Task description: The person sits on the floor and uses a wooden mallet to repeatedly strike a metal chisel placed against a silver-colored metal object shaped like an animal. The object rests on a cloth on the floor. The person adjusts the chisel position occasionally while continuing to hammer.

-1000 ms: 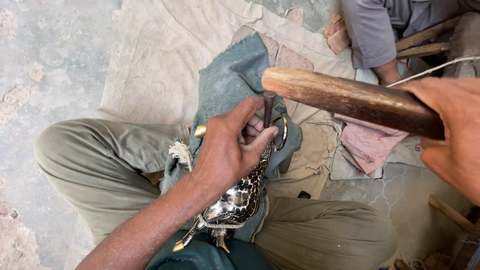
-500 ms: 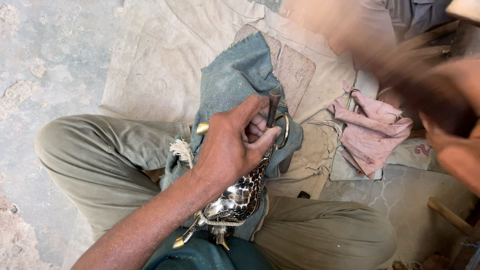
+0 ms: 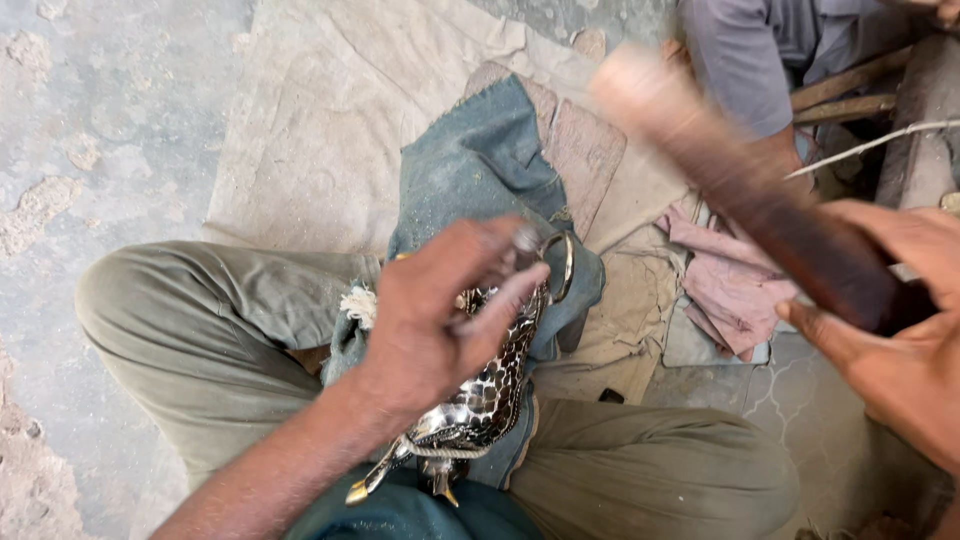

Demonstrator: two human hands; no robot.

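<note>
Floor workshop: wooden mallet point(image 3: 760, 210), metalwork point(image 3: 480, 400).

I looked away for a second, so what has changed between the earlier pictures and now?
The right hand swung the wooden mallet up and back down toward the lap; it is motion-blurred. The left hand stays on the shiny metal piece over the blue cloth.

Worn concrete floor point(image 3: 110, 130), daylight.
</note>
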